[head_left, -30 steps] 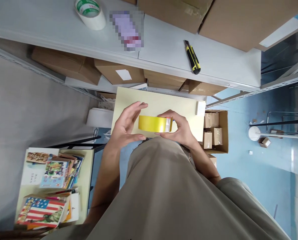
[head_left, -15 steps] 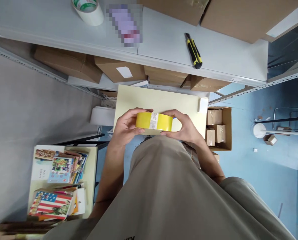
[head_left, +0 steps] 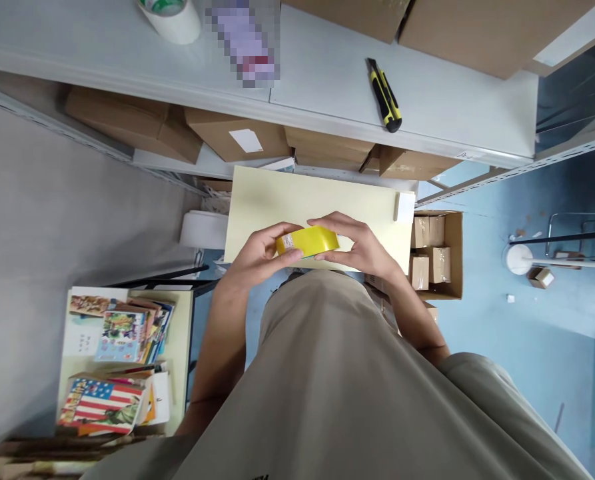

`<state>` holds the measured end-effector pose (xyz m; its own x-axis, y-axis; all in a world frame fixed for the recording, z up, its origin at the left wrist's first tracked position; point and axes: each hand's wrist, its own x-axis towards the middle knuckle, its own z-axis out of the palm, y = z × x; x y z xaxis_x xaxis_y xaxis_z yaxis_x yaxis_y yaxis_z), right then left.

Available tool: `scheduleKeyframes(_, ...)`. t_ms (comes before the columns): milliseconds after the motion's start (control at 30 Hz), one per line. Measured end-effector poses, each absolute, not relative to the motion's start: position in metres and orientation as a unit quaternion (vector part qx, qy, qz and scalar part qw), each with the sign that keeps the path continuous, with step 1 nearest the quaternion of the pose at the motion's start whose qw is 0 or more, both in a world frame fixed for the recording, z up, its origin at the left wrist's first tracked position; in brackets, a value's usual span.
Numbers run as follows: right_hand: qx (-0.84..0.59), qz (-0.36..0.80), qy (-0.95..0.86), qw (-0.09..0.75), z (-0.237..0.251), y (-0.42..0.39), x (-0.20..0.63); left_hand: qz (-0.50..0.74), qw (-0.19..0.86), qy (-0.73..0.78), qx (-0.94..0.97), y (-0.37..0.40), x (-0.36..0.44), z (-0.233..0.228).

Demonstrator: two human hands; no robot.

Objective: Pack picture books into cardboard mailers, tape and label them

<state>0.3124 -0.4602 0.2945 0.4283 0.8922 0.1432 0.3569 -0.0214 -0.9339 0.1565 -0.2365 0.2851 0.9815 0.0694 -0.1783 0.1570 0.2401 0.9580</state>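
Over the last second the roll of yellow tape [head_left: 308, 241] has turned between the hands, its white label swinging round to the left hand [head_left: 257, 257], and both that and the right hand [head_left: 360, 250] now pinch it above the pale-yellow board [head_left: 277, 200].

Yellow tape roll [head_left: 308, 241] gripped in both hands.
Left hand [head_left: 257, 257] and right hand [head_left: 360, 250] clasping it from either side above pale table [head_left: 277, 200]; utility knife [head_left: 384, 95] lying on grey shelf [head_left: 452, 113].
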Motion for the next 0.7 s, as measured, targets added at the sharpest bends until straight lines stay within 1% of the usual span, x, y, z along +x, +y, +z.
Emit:
scheduleKeyframes(67, -0.682, 0.262, -0.446, 0.517, 0.29, -0.462, 0.31, -0.025, 0.777, 0.111, 0.619, -0.242, 0.157, 0.285)
scheduleKeyframes(200, -0.694, 0.262, -0.419, 0.525, 0.29, -0.466, 0.306, -0.03, 0.785, 0.1, 0.611, -0.247, 0.157, 0.288)
scheduleKeyframes(333, -0.683, 0.251, -0.438, 0.527, 0.3, -0.469, 0.306, -0.041, 0.766, 0.088, 0.636, -0.249, 0.164, 0.296)
scheduleKeyframes(567, -0.694, 0.247, -0.457, 0.499, 0.31, -0.474, 0.307, -0.053, 0.724, 0.074, 0.684, -0.253, 0.168, 0.305)
scheduleKeyframes(700, -0.687, 0.247, -0.457, 0.508, 0.307, -0.479, 0.309, -0.063, 0.734, 0.071, 0.673, -0.257, 0.17, 0.308)
